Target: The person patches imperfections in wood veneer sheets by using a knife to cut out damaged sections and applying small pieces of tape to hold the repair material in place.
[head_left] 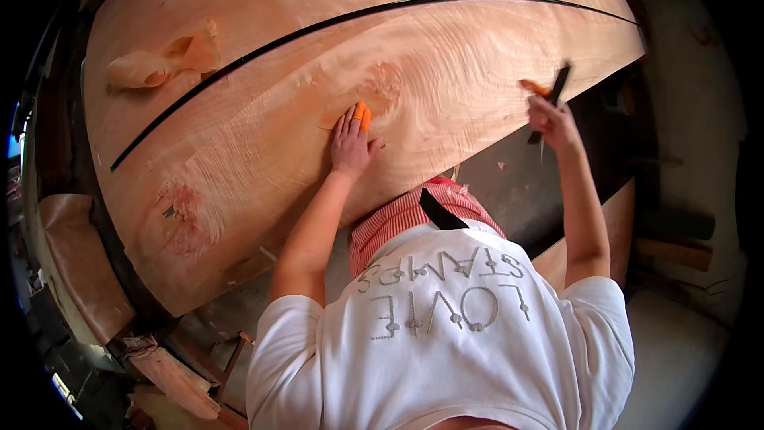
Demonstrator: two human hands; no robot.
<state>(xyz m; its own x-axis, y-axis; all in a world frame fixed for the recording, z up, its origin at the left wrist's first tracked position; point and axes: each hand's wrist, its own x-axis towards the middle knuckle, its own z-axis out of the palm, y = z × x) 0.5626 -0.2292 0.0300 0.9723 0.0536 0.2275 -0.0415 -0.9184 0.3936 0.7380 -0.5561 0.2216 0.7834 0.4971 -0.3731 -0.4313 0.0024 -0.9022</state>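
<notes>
A large pale wooden slab (263, 135) with wavy grain fills the upper view, tilted toward me. My left hand (350, 143) lies flat on its surface near a darker knot, fingers together, with an orange piece (362, 115) at the fingertips. My right hand (553, 121) is raised at the slab's lower right edge and grips a thin dark tool (559, 86) pointing upward. An orange bit (535, 87) shows beside its fingers. I cannot tell whether the orange bits are finger covers or loose pieces.
A thin dark curved line (318, 28) runs across the slab. Curled wood scraps (163, 62) lie at its upper left. Brown wooden pieces (79, 263) stand at the left, more offcuts (171, 374) at the lower left, and grey floor (509, 183) lies below the slab edge.
</notes>
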